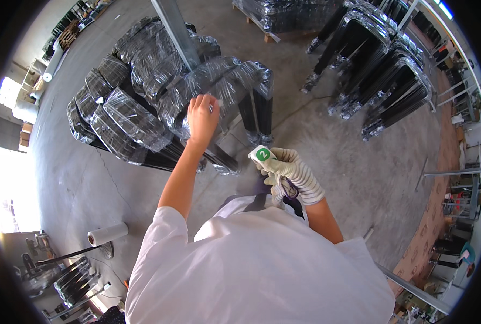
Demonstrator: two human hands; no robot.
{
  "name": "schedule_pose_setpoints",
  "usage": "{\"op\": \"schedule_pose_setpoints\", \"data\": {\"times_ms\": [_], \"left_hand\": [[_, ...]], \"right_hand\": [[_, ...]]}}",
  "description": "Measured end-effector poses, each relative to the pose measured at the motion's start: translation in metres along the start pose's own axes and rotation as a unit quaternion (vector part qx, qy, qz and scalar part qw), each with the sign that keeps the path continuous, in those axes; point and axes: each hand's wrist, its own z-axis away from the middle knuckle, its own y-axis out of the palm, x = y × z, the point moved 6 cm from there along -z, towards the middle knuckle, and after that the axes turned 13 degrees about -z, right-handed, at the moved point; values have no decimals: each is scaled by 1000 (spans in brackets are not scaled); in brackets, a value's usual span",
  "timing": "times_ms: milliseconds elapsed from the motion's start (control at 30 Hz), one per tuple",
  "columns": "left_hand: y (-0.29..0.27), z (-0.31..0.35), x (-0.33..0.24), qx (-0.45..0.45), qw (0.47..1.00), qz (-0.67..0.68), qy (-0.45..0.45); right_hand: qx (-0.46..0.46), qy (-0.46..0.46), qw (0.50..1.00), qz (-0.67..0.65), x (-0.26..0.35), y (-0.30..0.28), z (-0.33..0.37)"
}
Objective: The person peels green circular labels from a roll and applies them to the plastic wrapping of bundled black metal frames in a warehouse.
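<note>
My bare left hand [201, 120] is raised over black frames bundled in clear plastic wrap [221, 75]. Its fingers are curled in, and I cannot make out what, if anything, is pinched at the tips. Lower and to the right, my right hand [294, 170] wears a pale striped work glove. It is closed on a small white item with a round green label [262, 154], held in front of my body. A dark loop [289, 189] hangs by that palm; its kind is unclear.
A metal post [176, 35] rises among the wrapped bundles. More wrapped black frames [378, 65] stand at the far right, and a wrapped load on a pallet [273, 38] sits at the back. A white film roll [108, 235] lies on the concrete floor [353, 178] at left.
</note>
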Motion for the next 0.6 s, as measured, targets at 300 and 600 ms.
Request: {"op": "schedule_pose_setpoints", "data": {"times_ms": [300,600], "left_hand": [[74,1,-10,42,983,-18,178],[10,-5,-1,89,995,18,-31]], "right_hand": [[28,-20,999,9,76,-9,-112],[32,25,998,49,116,11,-186]]}}
